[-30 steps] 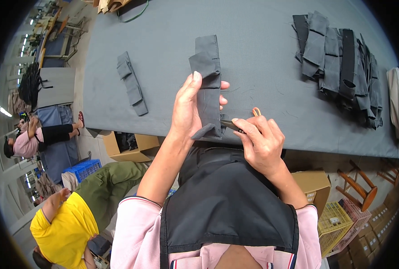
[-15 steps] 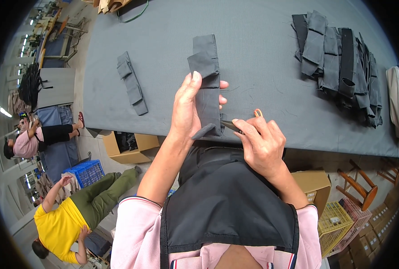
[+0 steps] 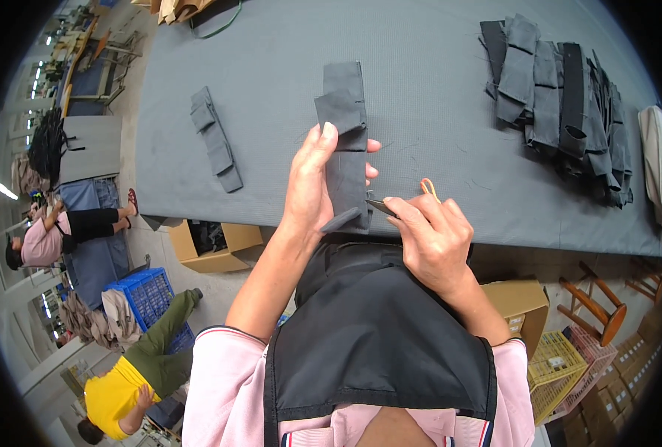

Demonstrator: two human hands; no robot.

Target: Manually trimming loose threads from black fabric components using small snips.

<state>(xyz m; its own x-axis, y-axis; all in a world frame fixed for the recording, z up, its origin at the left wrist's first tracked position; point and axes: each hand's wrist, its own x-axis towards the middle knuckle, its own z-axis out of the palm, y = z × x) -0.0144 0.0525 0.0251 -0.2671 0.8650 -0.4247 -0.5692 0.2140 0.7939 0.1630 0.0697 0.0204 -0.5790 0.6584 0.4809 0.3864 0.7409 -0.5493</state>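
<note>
My left hand (image 3: 309,175) is closed around a dark grey fabric strip (image 3: 346,177) with folded, stitched sections. The thumb lies on top and fingertips show past its right edge. The strip's near end folds over by my wrist. In my right hand (image 3: 440,237) is a pair of thread snips (image 3: 379,205), its dark pointed blades at the strip's right edge, where loose threads show. An orange loop (image 3: 428,188) sticks out above my fingers. A similar folded strip (image 3: 216,139) lies to the left on the grey-covered table (image 3: 271,67).
A pile of dark strips (image 3: 547,97) lies at the table's right. White cloth (image 3: 655,153) hangs at the right edge. Below the table stand open cartons (image 3: 227,255), a wooden stool (image 3: 597,307) and a yellow crate (image 3: 558,366). At left are a blue crate (image 3: 139,294) and two people.
The strip and my left hand have shifted very slightly. The snips' tip stays at the strip's right edge, a little higher along it. The person in yellow has moved toward the lower edge.
</note>
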